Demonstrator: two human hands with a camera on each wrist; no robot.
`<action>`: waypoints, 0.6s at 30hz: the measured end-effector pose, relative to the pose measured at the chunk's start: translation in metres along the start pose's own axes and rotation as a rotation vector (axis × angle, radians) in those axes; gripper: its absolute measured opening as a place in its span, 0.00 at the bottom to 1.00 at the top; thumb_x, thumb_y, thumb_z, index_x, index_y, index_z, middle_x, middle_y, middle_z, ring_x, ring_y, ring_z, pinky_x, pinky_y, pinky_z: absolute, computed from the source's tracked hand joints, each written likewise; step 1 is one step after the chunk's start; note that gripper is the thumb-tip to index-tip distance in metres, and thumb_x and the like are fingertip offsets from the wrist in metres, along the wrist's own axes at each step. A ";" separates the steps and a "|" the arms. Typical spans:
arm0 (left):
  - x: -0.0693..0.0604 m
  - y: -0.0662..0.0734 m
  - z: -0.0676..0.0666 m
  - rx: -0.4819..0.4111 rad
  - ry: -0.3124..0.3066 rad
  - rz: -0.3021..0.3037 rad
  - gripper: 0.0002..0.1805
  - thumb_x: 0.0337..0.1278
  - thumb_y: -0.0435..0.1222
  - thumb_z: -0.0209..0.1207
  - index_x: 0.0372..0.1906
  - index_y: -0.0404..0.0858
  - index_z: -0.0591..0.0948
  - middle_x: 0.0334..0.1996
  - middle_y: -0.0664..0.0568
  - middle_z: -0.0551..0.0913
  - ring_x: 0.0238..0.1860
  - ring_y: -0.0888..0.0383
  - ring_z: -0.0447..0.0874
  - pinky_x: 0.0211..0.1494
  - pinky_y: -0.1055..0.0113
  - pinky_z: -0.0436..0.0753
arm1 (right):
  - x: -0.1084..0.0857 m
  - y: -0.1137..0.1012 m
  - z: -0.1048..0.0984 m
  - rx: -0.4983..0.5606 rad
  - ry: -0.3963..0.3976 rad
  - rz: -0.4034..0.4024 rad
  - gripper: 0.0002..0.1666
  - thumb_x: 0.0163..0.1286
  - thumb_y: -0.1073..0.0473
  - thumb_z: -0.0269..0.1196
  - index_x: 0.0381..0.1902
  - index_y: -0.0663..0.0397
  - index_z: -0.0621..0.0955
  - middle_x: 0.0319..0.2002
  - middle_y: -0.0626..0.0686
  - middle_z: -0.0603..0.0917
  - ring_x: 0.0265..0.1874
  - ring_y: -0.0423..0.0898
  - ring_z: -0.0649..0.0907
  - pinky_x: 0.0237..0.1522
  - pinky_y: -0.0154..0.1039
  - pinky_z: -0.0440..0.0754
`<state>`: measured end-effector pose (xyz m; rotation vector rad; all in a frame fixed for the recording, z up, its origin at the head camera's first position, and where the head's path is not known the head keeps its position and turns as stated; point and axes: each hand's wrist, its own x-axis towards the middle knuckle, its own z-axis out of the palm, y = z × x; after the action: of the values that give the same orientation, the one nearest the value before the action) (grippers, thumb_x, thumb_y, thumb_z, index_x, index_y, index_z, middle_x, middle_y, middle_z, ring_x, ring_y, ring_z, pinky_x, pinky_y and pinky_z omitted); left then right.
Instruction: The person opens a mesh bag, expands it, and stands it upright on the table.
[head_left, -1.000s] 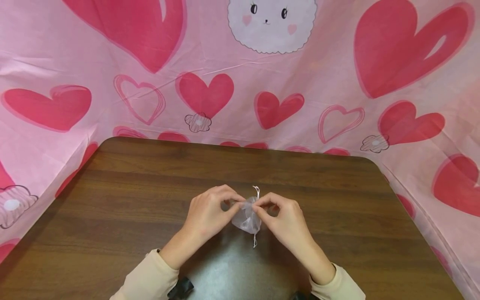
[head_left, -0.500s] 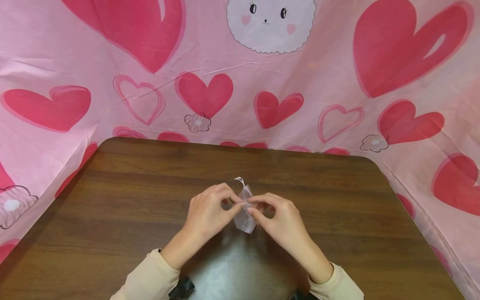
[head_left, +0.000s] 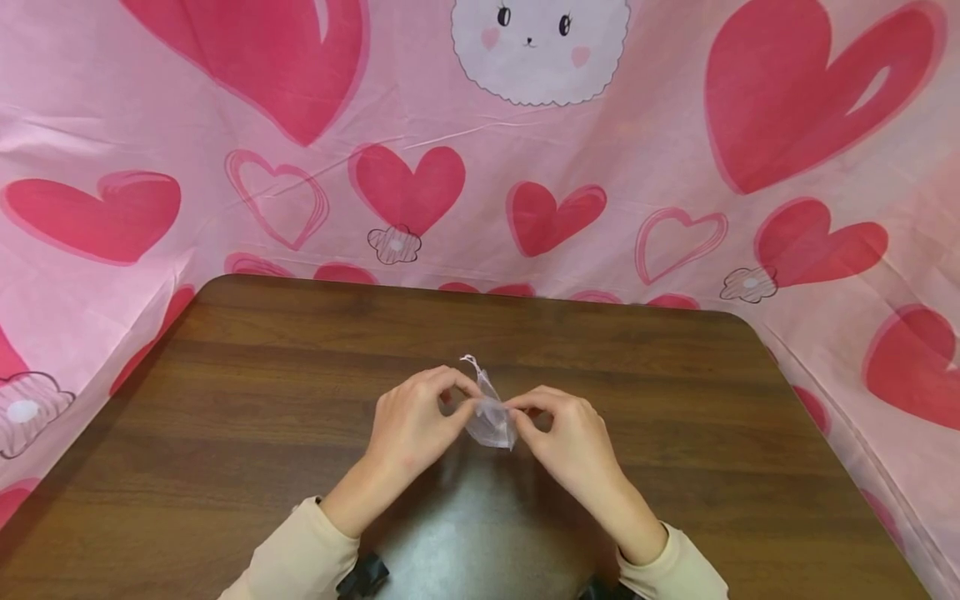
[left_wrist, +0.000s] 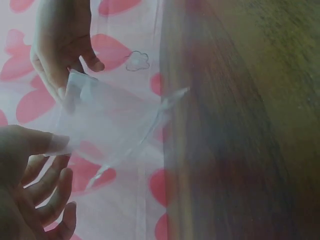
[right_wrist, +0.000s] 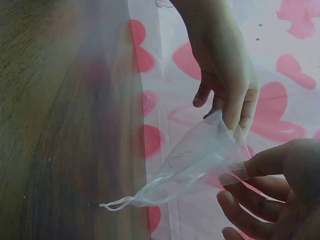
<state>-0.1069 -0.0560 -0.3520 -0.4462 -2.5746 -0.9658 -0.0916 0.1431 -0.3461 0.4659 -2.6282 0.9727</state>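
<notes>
A small sheer white drawstring pouch (head_left: 491,425) hangs between both hands above the table. My left hand (head_left: 420,414) pinches one side of it between thumb and forefinger. Opposite, my right hand (head_left: 566,423) pinches the other side in the same way. The pouch's white cord (head_left: 470,361) sticks out past the fingers at the far side. In the left wrist view the pouch (left_wrist: 112,115) is spread flat and see-through. In the right wrist view the pouch (right_wrist: 200,150) narrows toward a looped cord end (right_wrist: 115,204). Nothing shows inside the pouch.
Beneath the hands lies a dark brown wooden table (head_left: 300,358) with rounded far corners. A pink cloth (head_left: 465,108) printed with red hearts surrounds its back and sides. Black wrist straps (head_left: 363,575) sit near the beige sleeves (head_left: 296,554).
The pouch has turned in the fingers; its cord now points to the far left, and the near cord end has gone from view. Both hands stay in nearly the same place.
</notes>
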 end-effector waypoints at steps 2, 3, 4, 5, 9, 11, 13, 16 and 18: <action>0.000 0.000 0.000 0.015 0.004 0.004 0.10 0.48 0.39 0.73 0.32 0.58 0.85 0.25 0.69 0.76 0.28 0.67 0.75 0.28 0.63 0.72 | 0.000 0.000 -0.001 0.002 0.015 0.003 0.08 0.58 0.65 0.73 0.32 0.44 0.89 0.31 0.37 0.86 0.24 0.39 0.78 0.27 0.35 0.74; 0.000 0.000 0.000 0.024 0.007 0.008 0.11 0.48 0.38 0.73 0.32 0.58 0.85 0.25 0.69 0.76 0.28 0.68 0.75 0.28 0.63 0.72 | 0.001 0.000 -0.001 0.002 0.022 0.006 0.08 0.58 0.64 0.73 0.31 0.44 0.89 0.31 0.37 0.86 0.24 0.39 0.78 0.28 0.35 0.74; 0.000 0.000 0.000 0.032 0.010 0.010 0.11 0.47 0.37 0.73 0.33 0.58 0.85 0.25 0.69 0.76 0.28 0.68 0.75 0.27 0.63 0.72 | 0.001 -0.001 -0.001 0.003 0.027 0.009 0.07 0.57 0.64 0.74 0.31 0.44 0.89 0.31 0.37 0.86 0.24 0.39 0.79 0.28 0.35 0.74; 0.001 0.000 0.000 0.040 0.013 0.012 0.12 0.47 0.36 0.72 0.33 0.58 0.85 0.25 0.69 0.77 0.28 0.68 0.75 0.27 0.63 0.72 | 0.001 -0.001 -0.001 0.006 0.032 0.013 0.07 0.57 0.64 0.74 0.31 0.44 0.89 0.31 0.37 0.87 0.25 0.40 0.79 0.28 0.35 0.75; 0.001 -0.001 -0.001 0.068 0.019 0.013 0.11 0.47 0.37 0.73 0.33 0.57 0.86 0.24 0.69 0.76 0.27 0.68 0.75 0.27 0.64 0.72 | 0.001 -0.002 -0.002 0.013 0.046 0.037 0.07 0.56 0.63 0.75 0.29 0.43 0.89 0.29 0.38 0.87 0.25 0.42 0.81 0.28 0.36 0.75; 0.000 -0.002 -0.001 0.077 0.017 0.016 0.09 0.47 0.38 0.73 0.31 0.57 0.85 0.23 0.69 0.76 0.26 0.68 0.75 0.26 0.64 0.71 | 0.001 -0.002 -0.002 0.016 0.050 0.047 0.07 0.55 0.62 0.76 0.29 0.43 0.89 0.28 0.39 0.87 0.24 0.43 0.81 0.27 0.36 0.75; -0.001 -0.002 0.000 0.079 0.012 0.022 0.09 0.46 0.40 0.74 0.29 0.58 0.85 0.22 0.70 0.77 0.25 0.69 0.75 0.26 0.65 0.71 | 0.001 -0.002 -0.002 0.017 0.049 0.059 0.07 0.54 0.62 0.76 0.28 0.43 0.88 0.27 0.39 0.86 0.24 0.43 0.81 0.26 0.36 0.75; -0.002 -0.002 0.000 0.079 0.000 0.031 0.09 0.46 0.42 0.75 0.28 0.58 0.85 0.22 0.71 0.78 0.22 0.71 0.72 0.26 0.66 0.71 | 0.001 -0.002 -0.003 0.012 0.043 0.076 0.07 0.54 0.61 0.76 0.27 0.42 0.88 0.26 0.38 0.86 0.24 0.42 0.81 0.25 0.37 0.75; -0.002 -0.001 0.000 0.076 -0.007 0.038 0.09 0.46 0.43 0.75 0.29 0.58 0.85 0.23 0.72 0.78 0.22 0.72 0.71 0.26 0.66 0.71 | 0.001 -0.003 -0.003 0.008 0.038 0.084 0.07 0.54 0.60 0.77 0.26 0.41 0.88 0.26 0.38 0.86 0.23 0.41 0.81 0.25 0.37 0.75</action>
<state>-0.1059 -0.0570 -0.3538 -0.4774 -2.5894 -0.8517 -0.0910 0.1428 -0.3420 0.3376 -2.6292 1.0080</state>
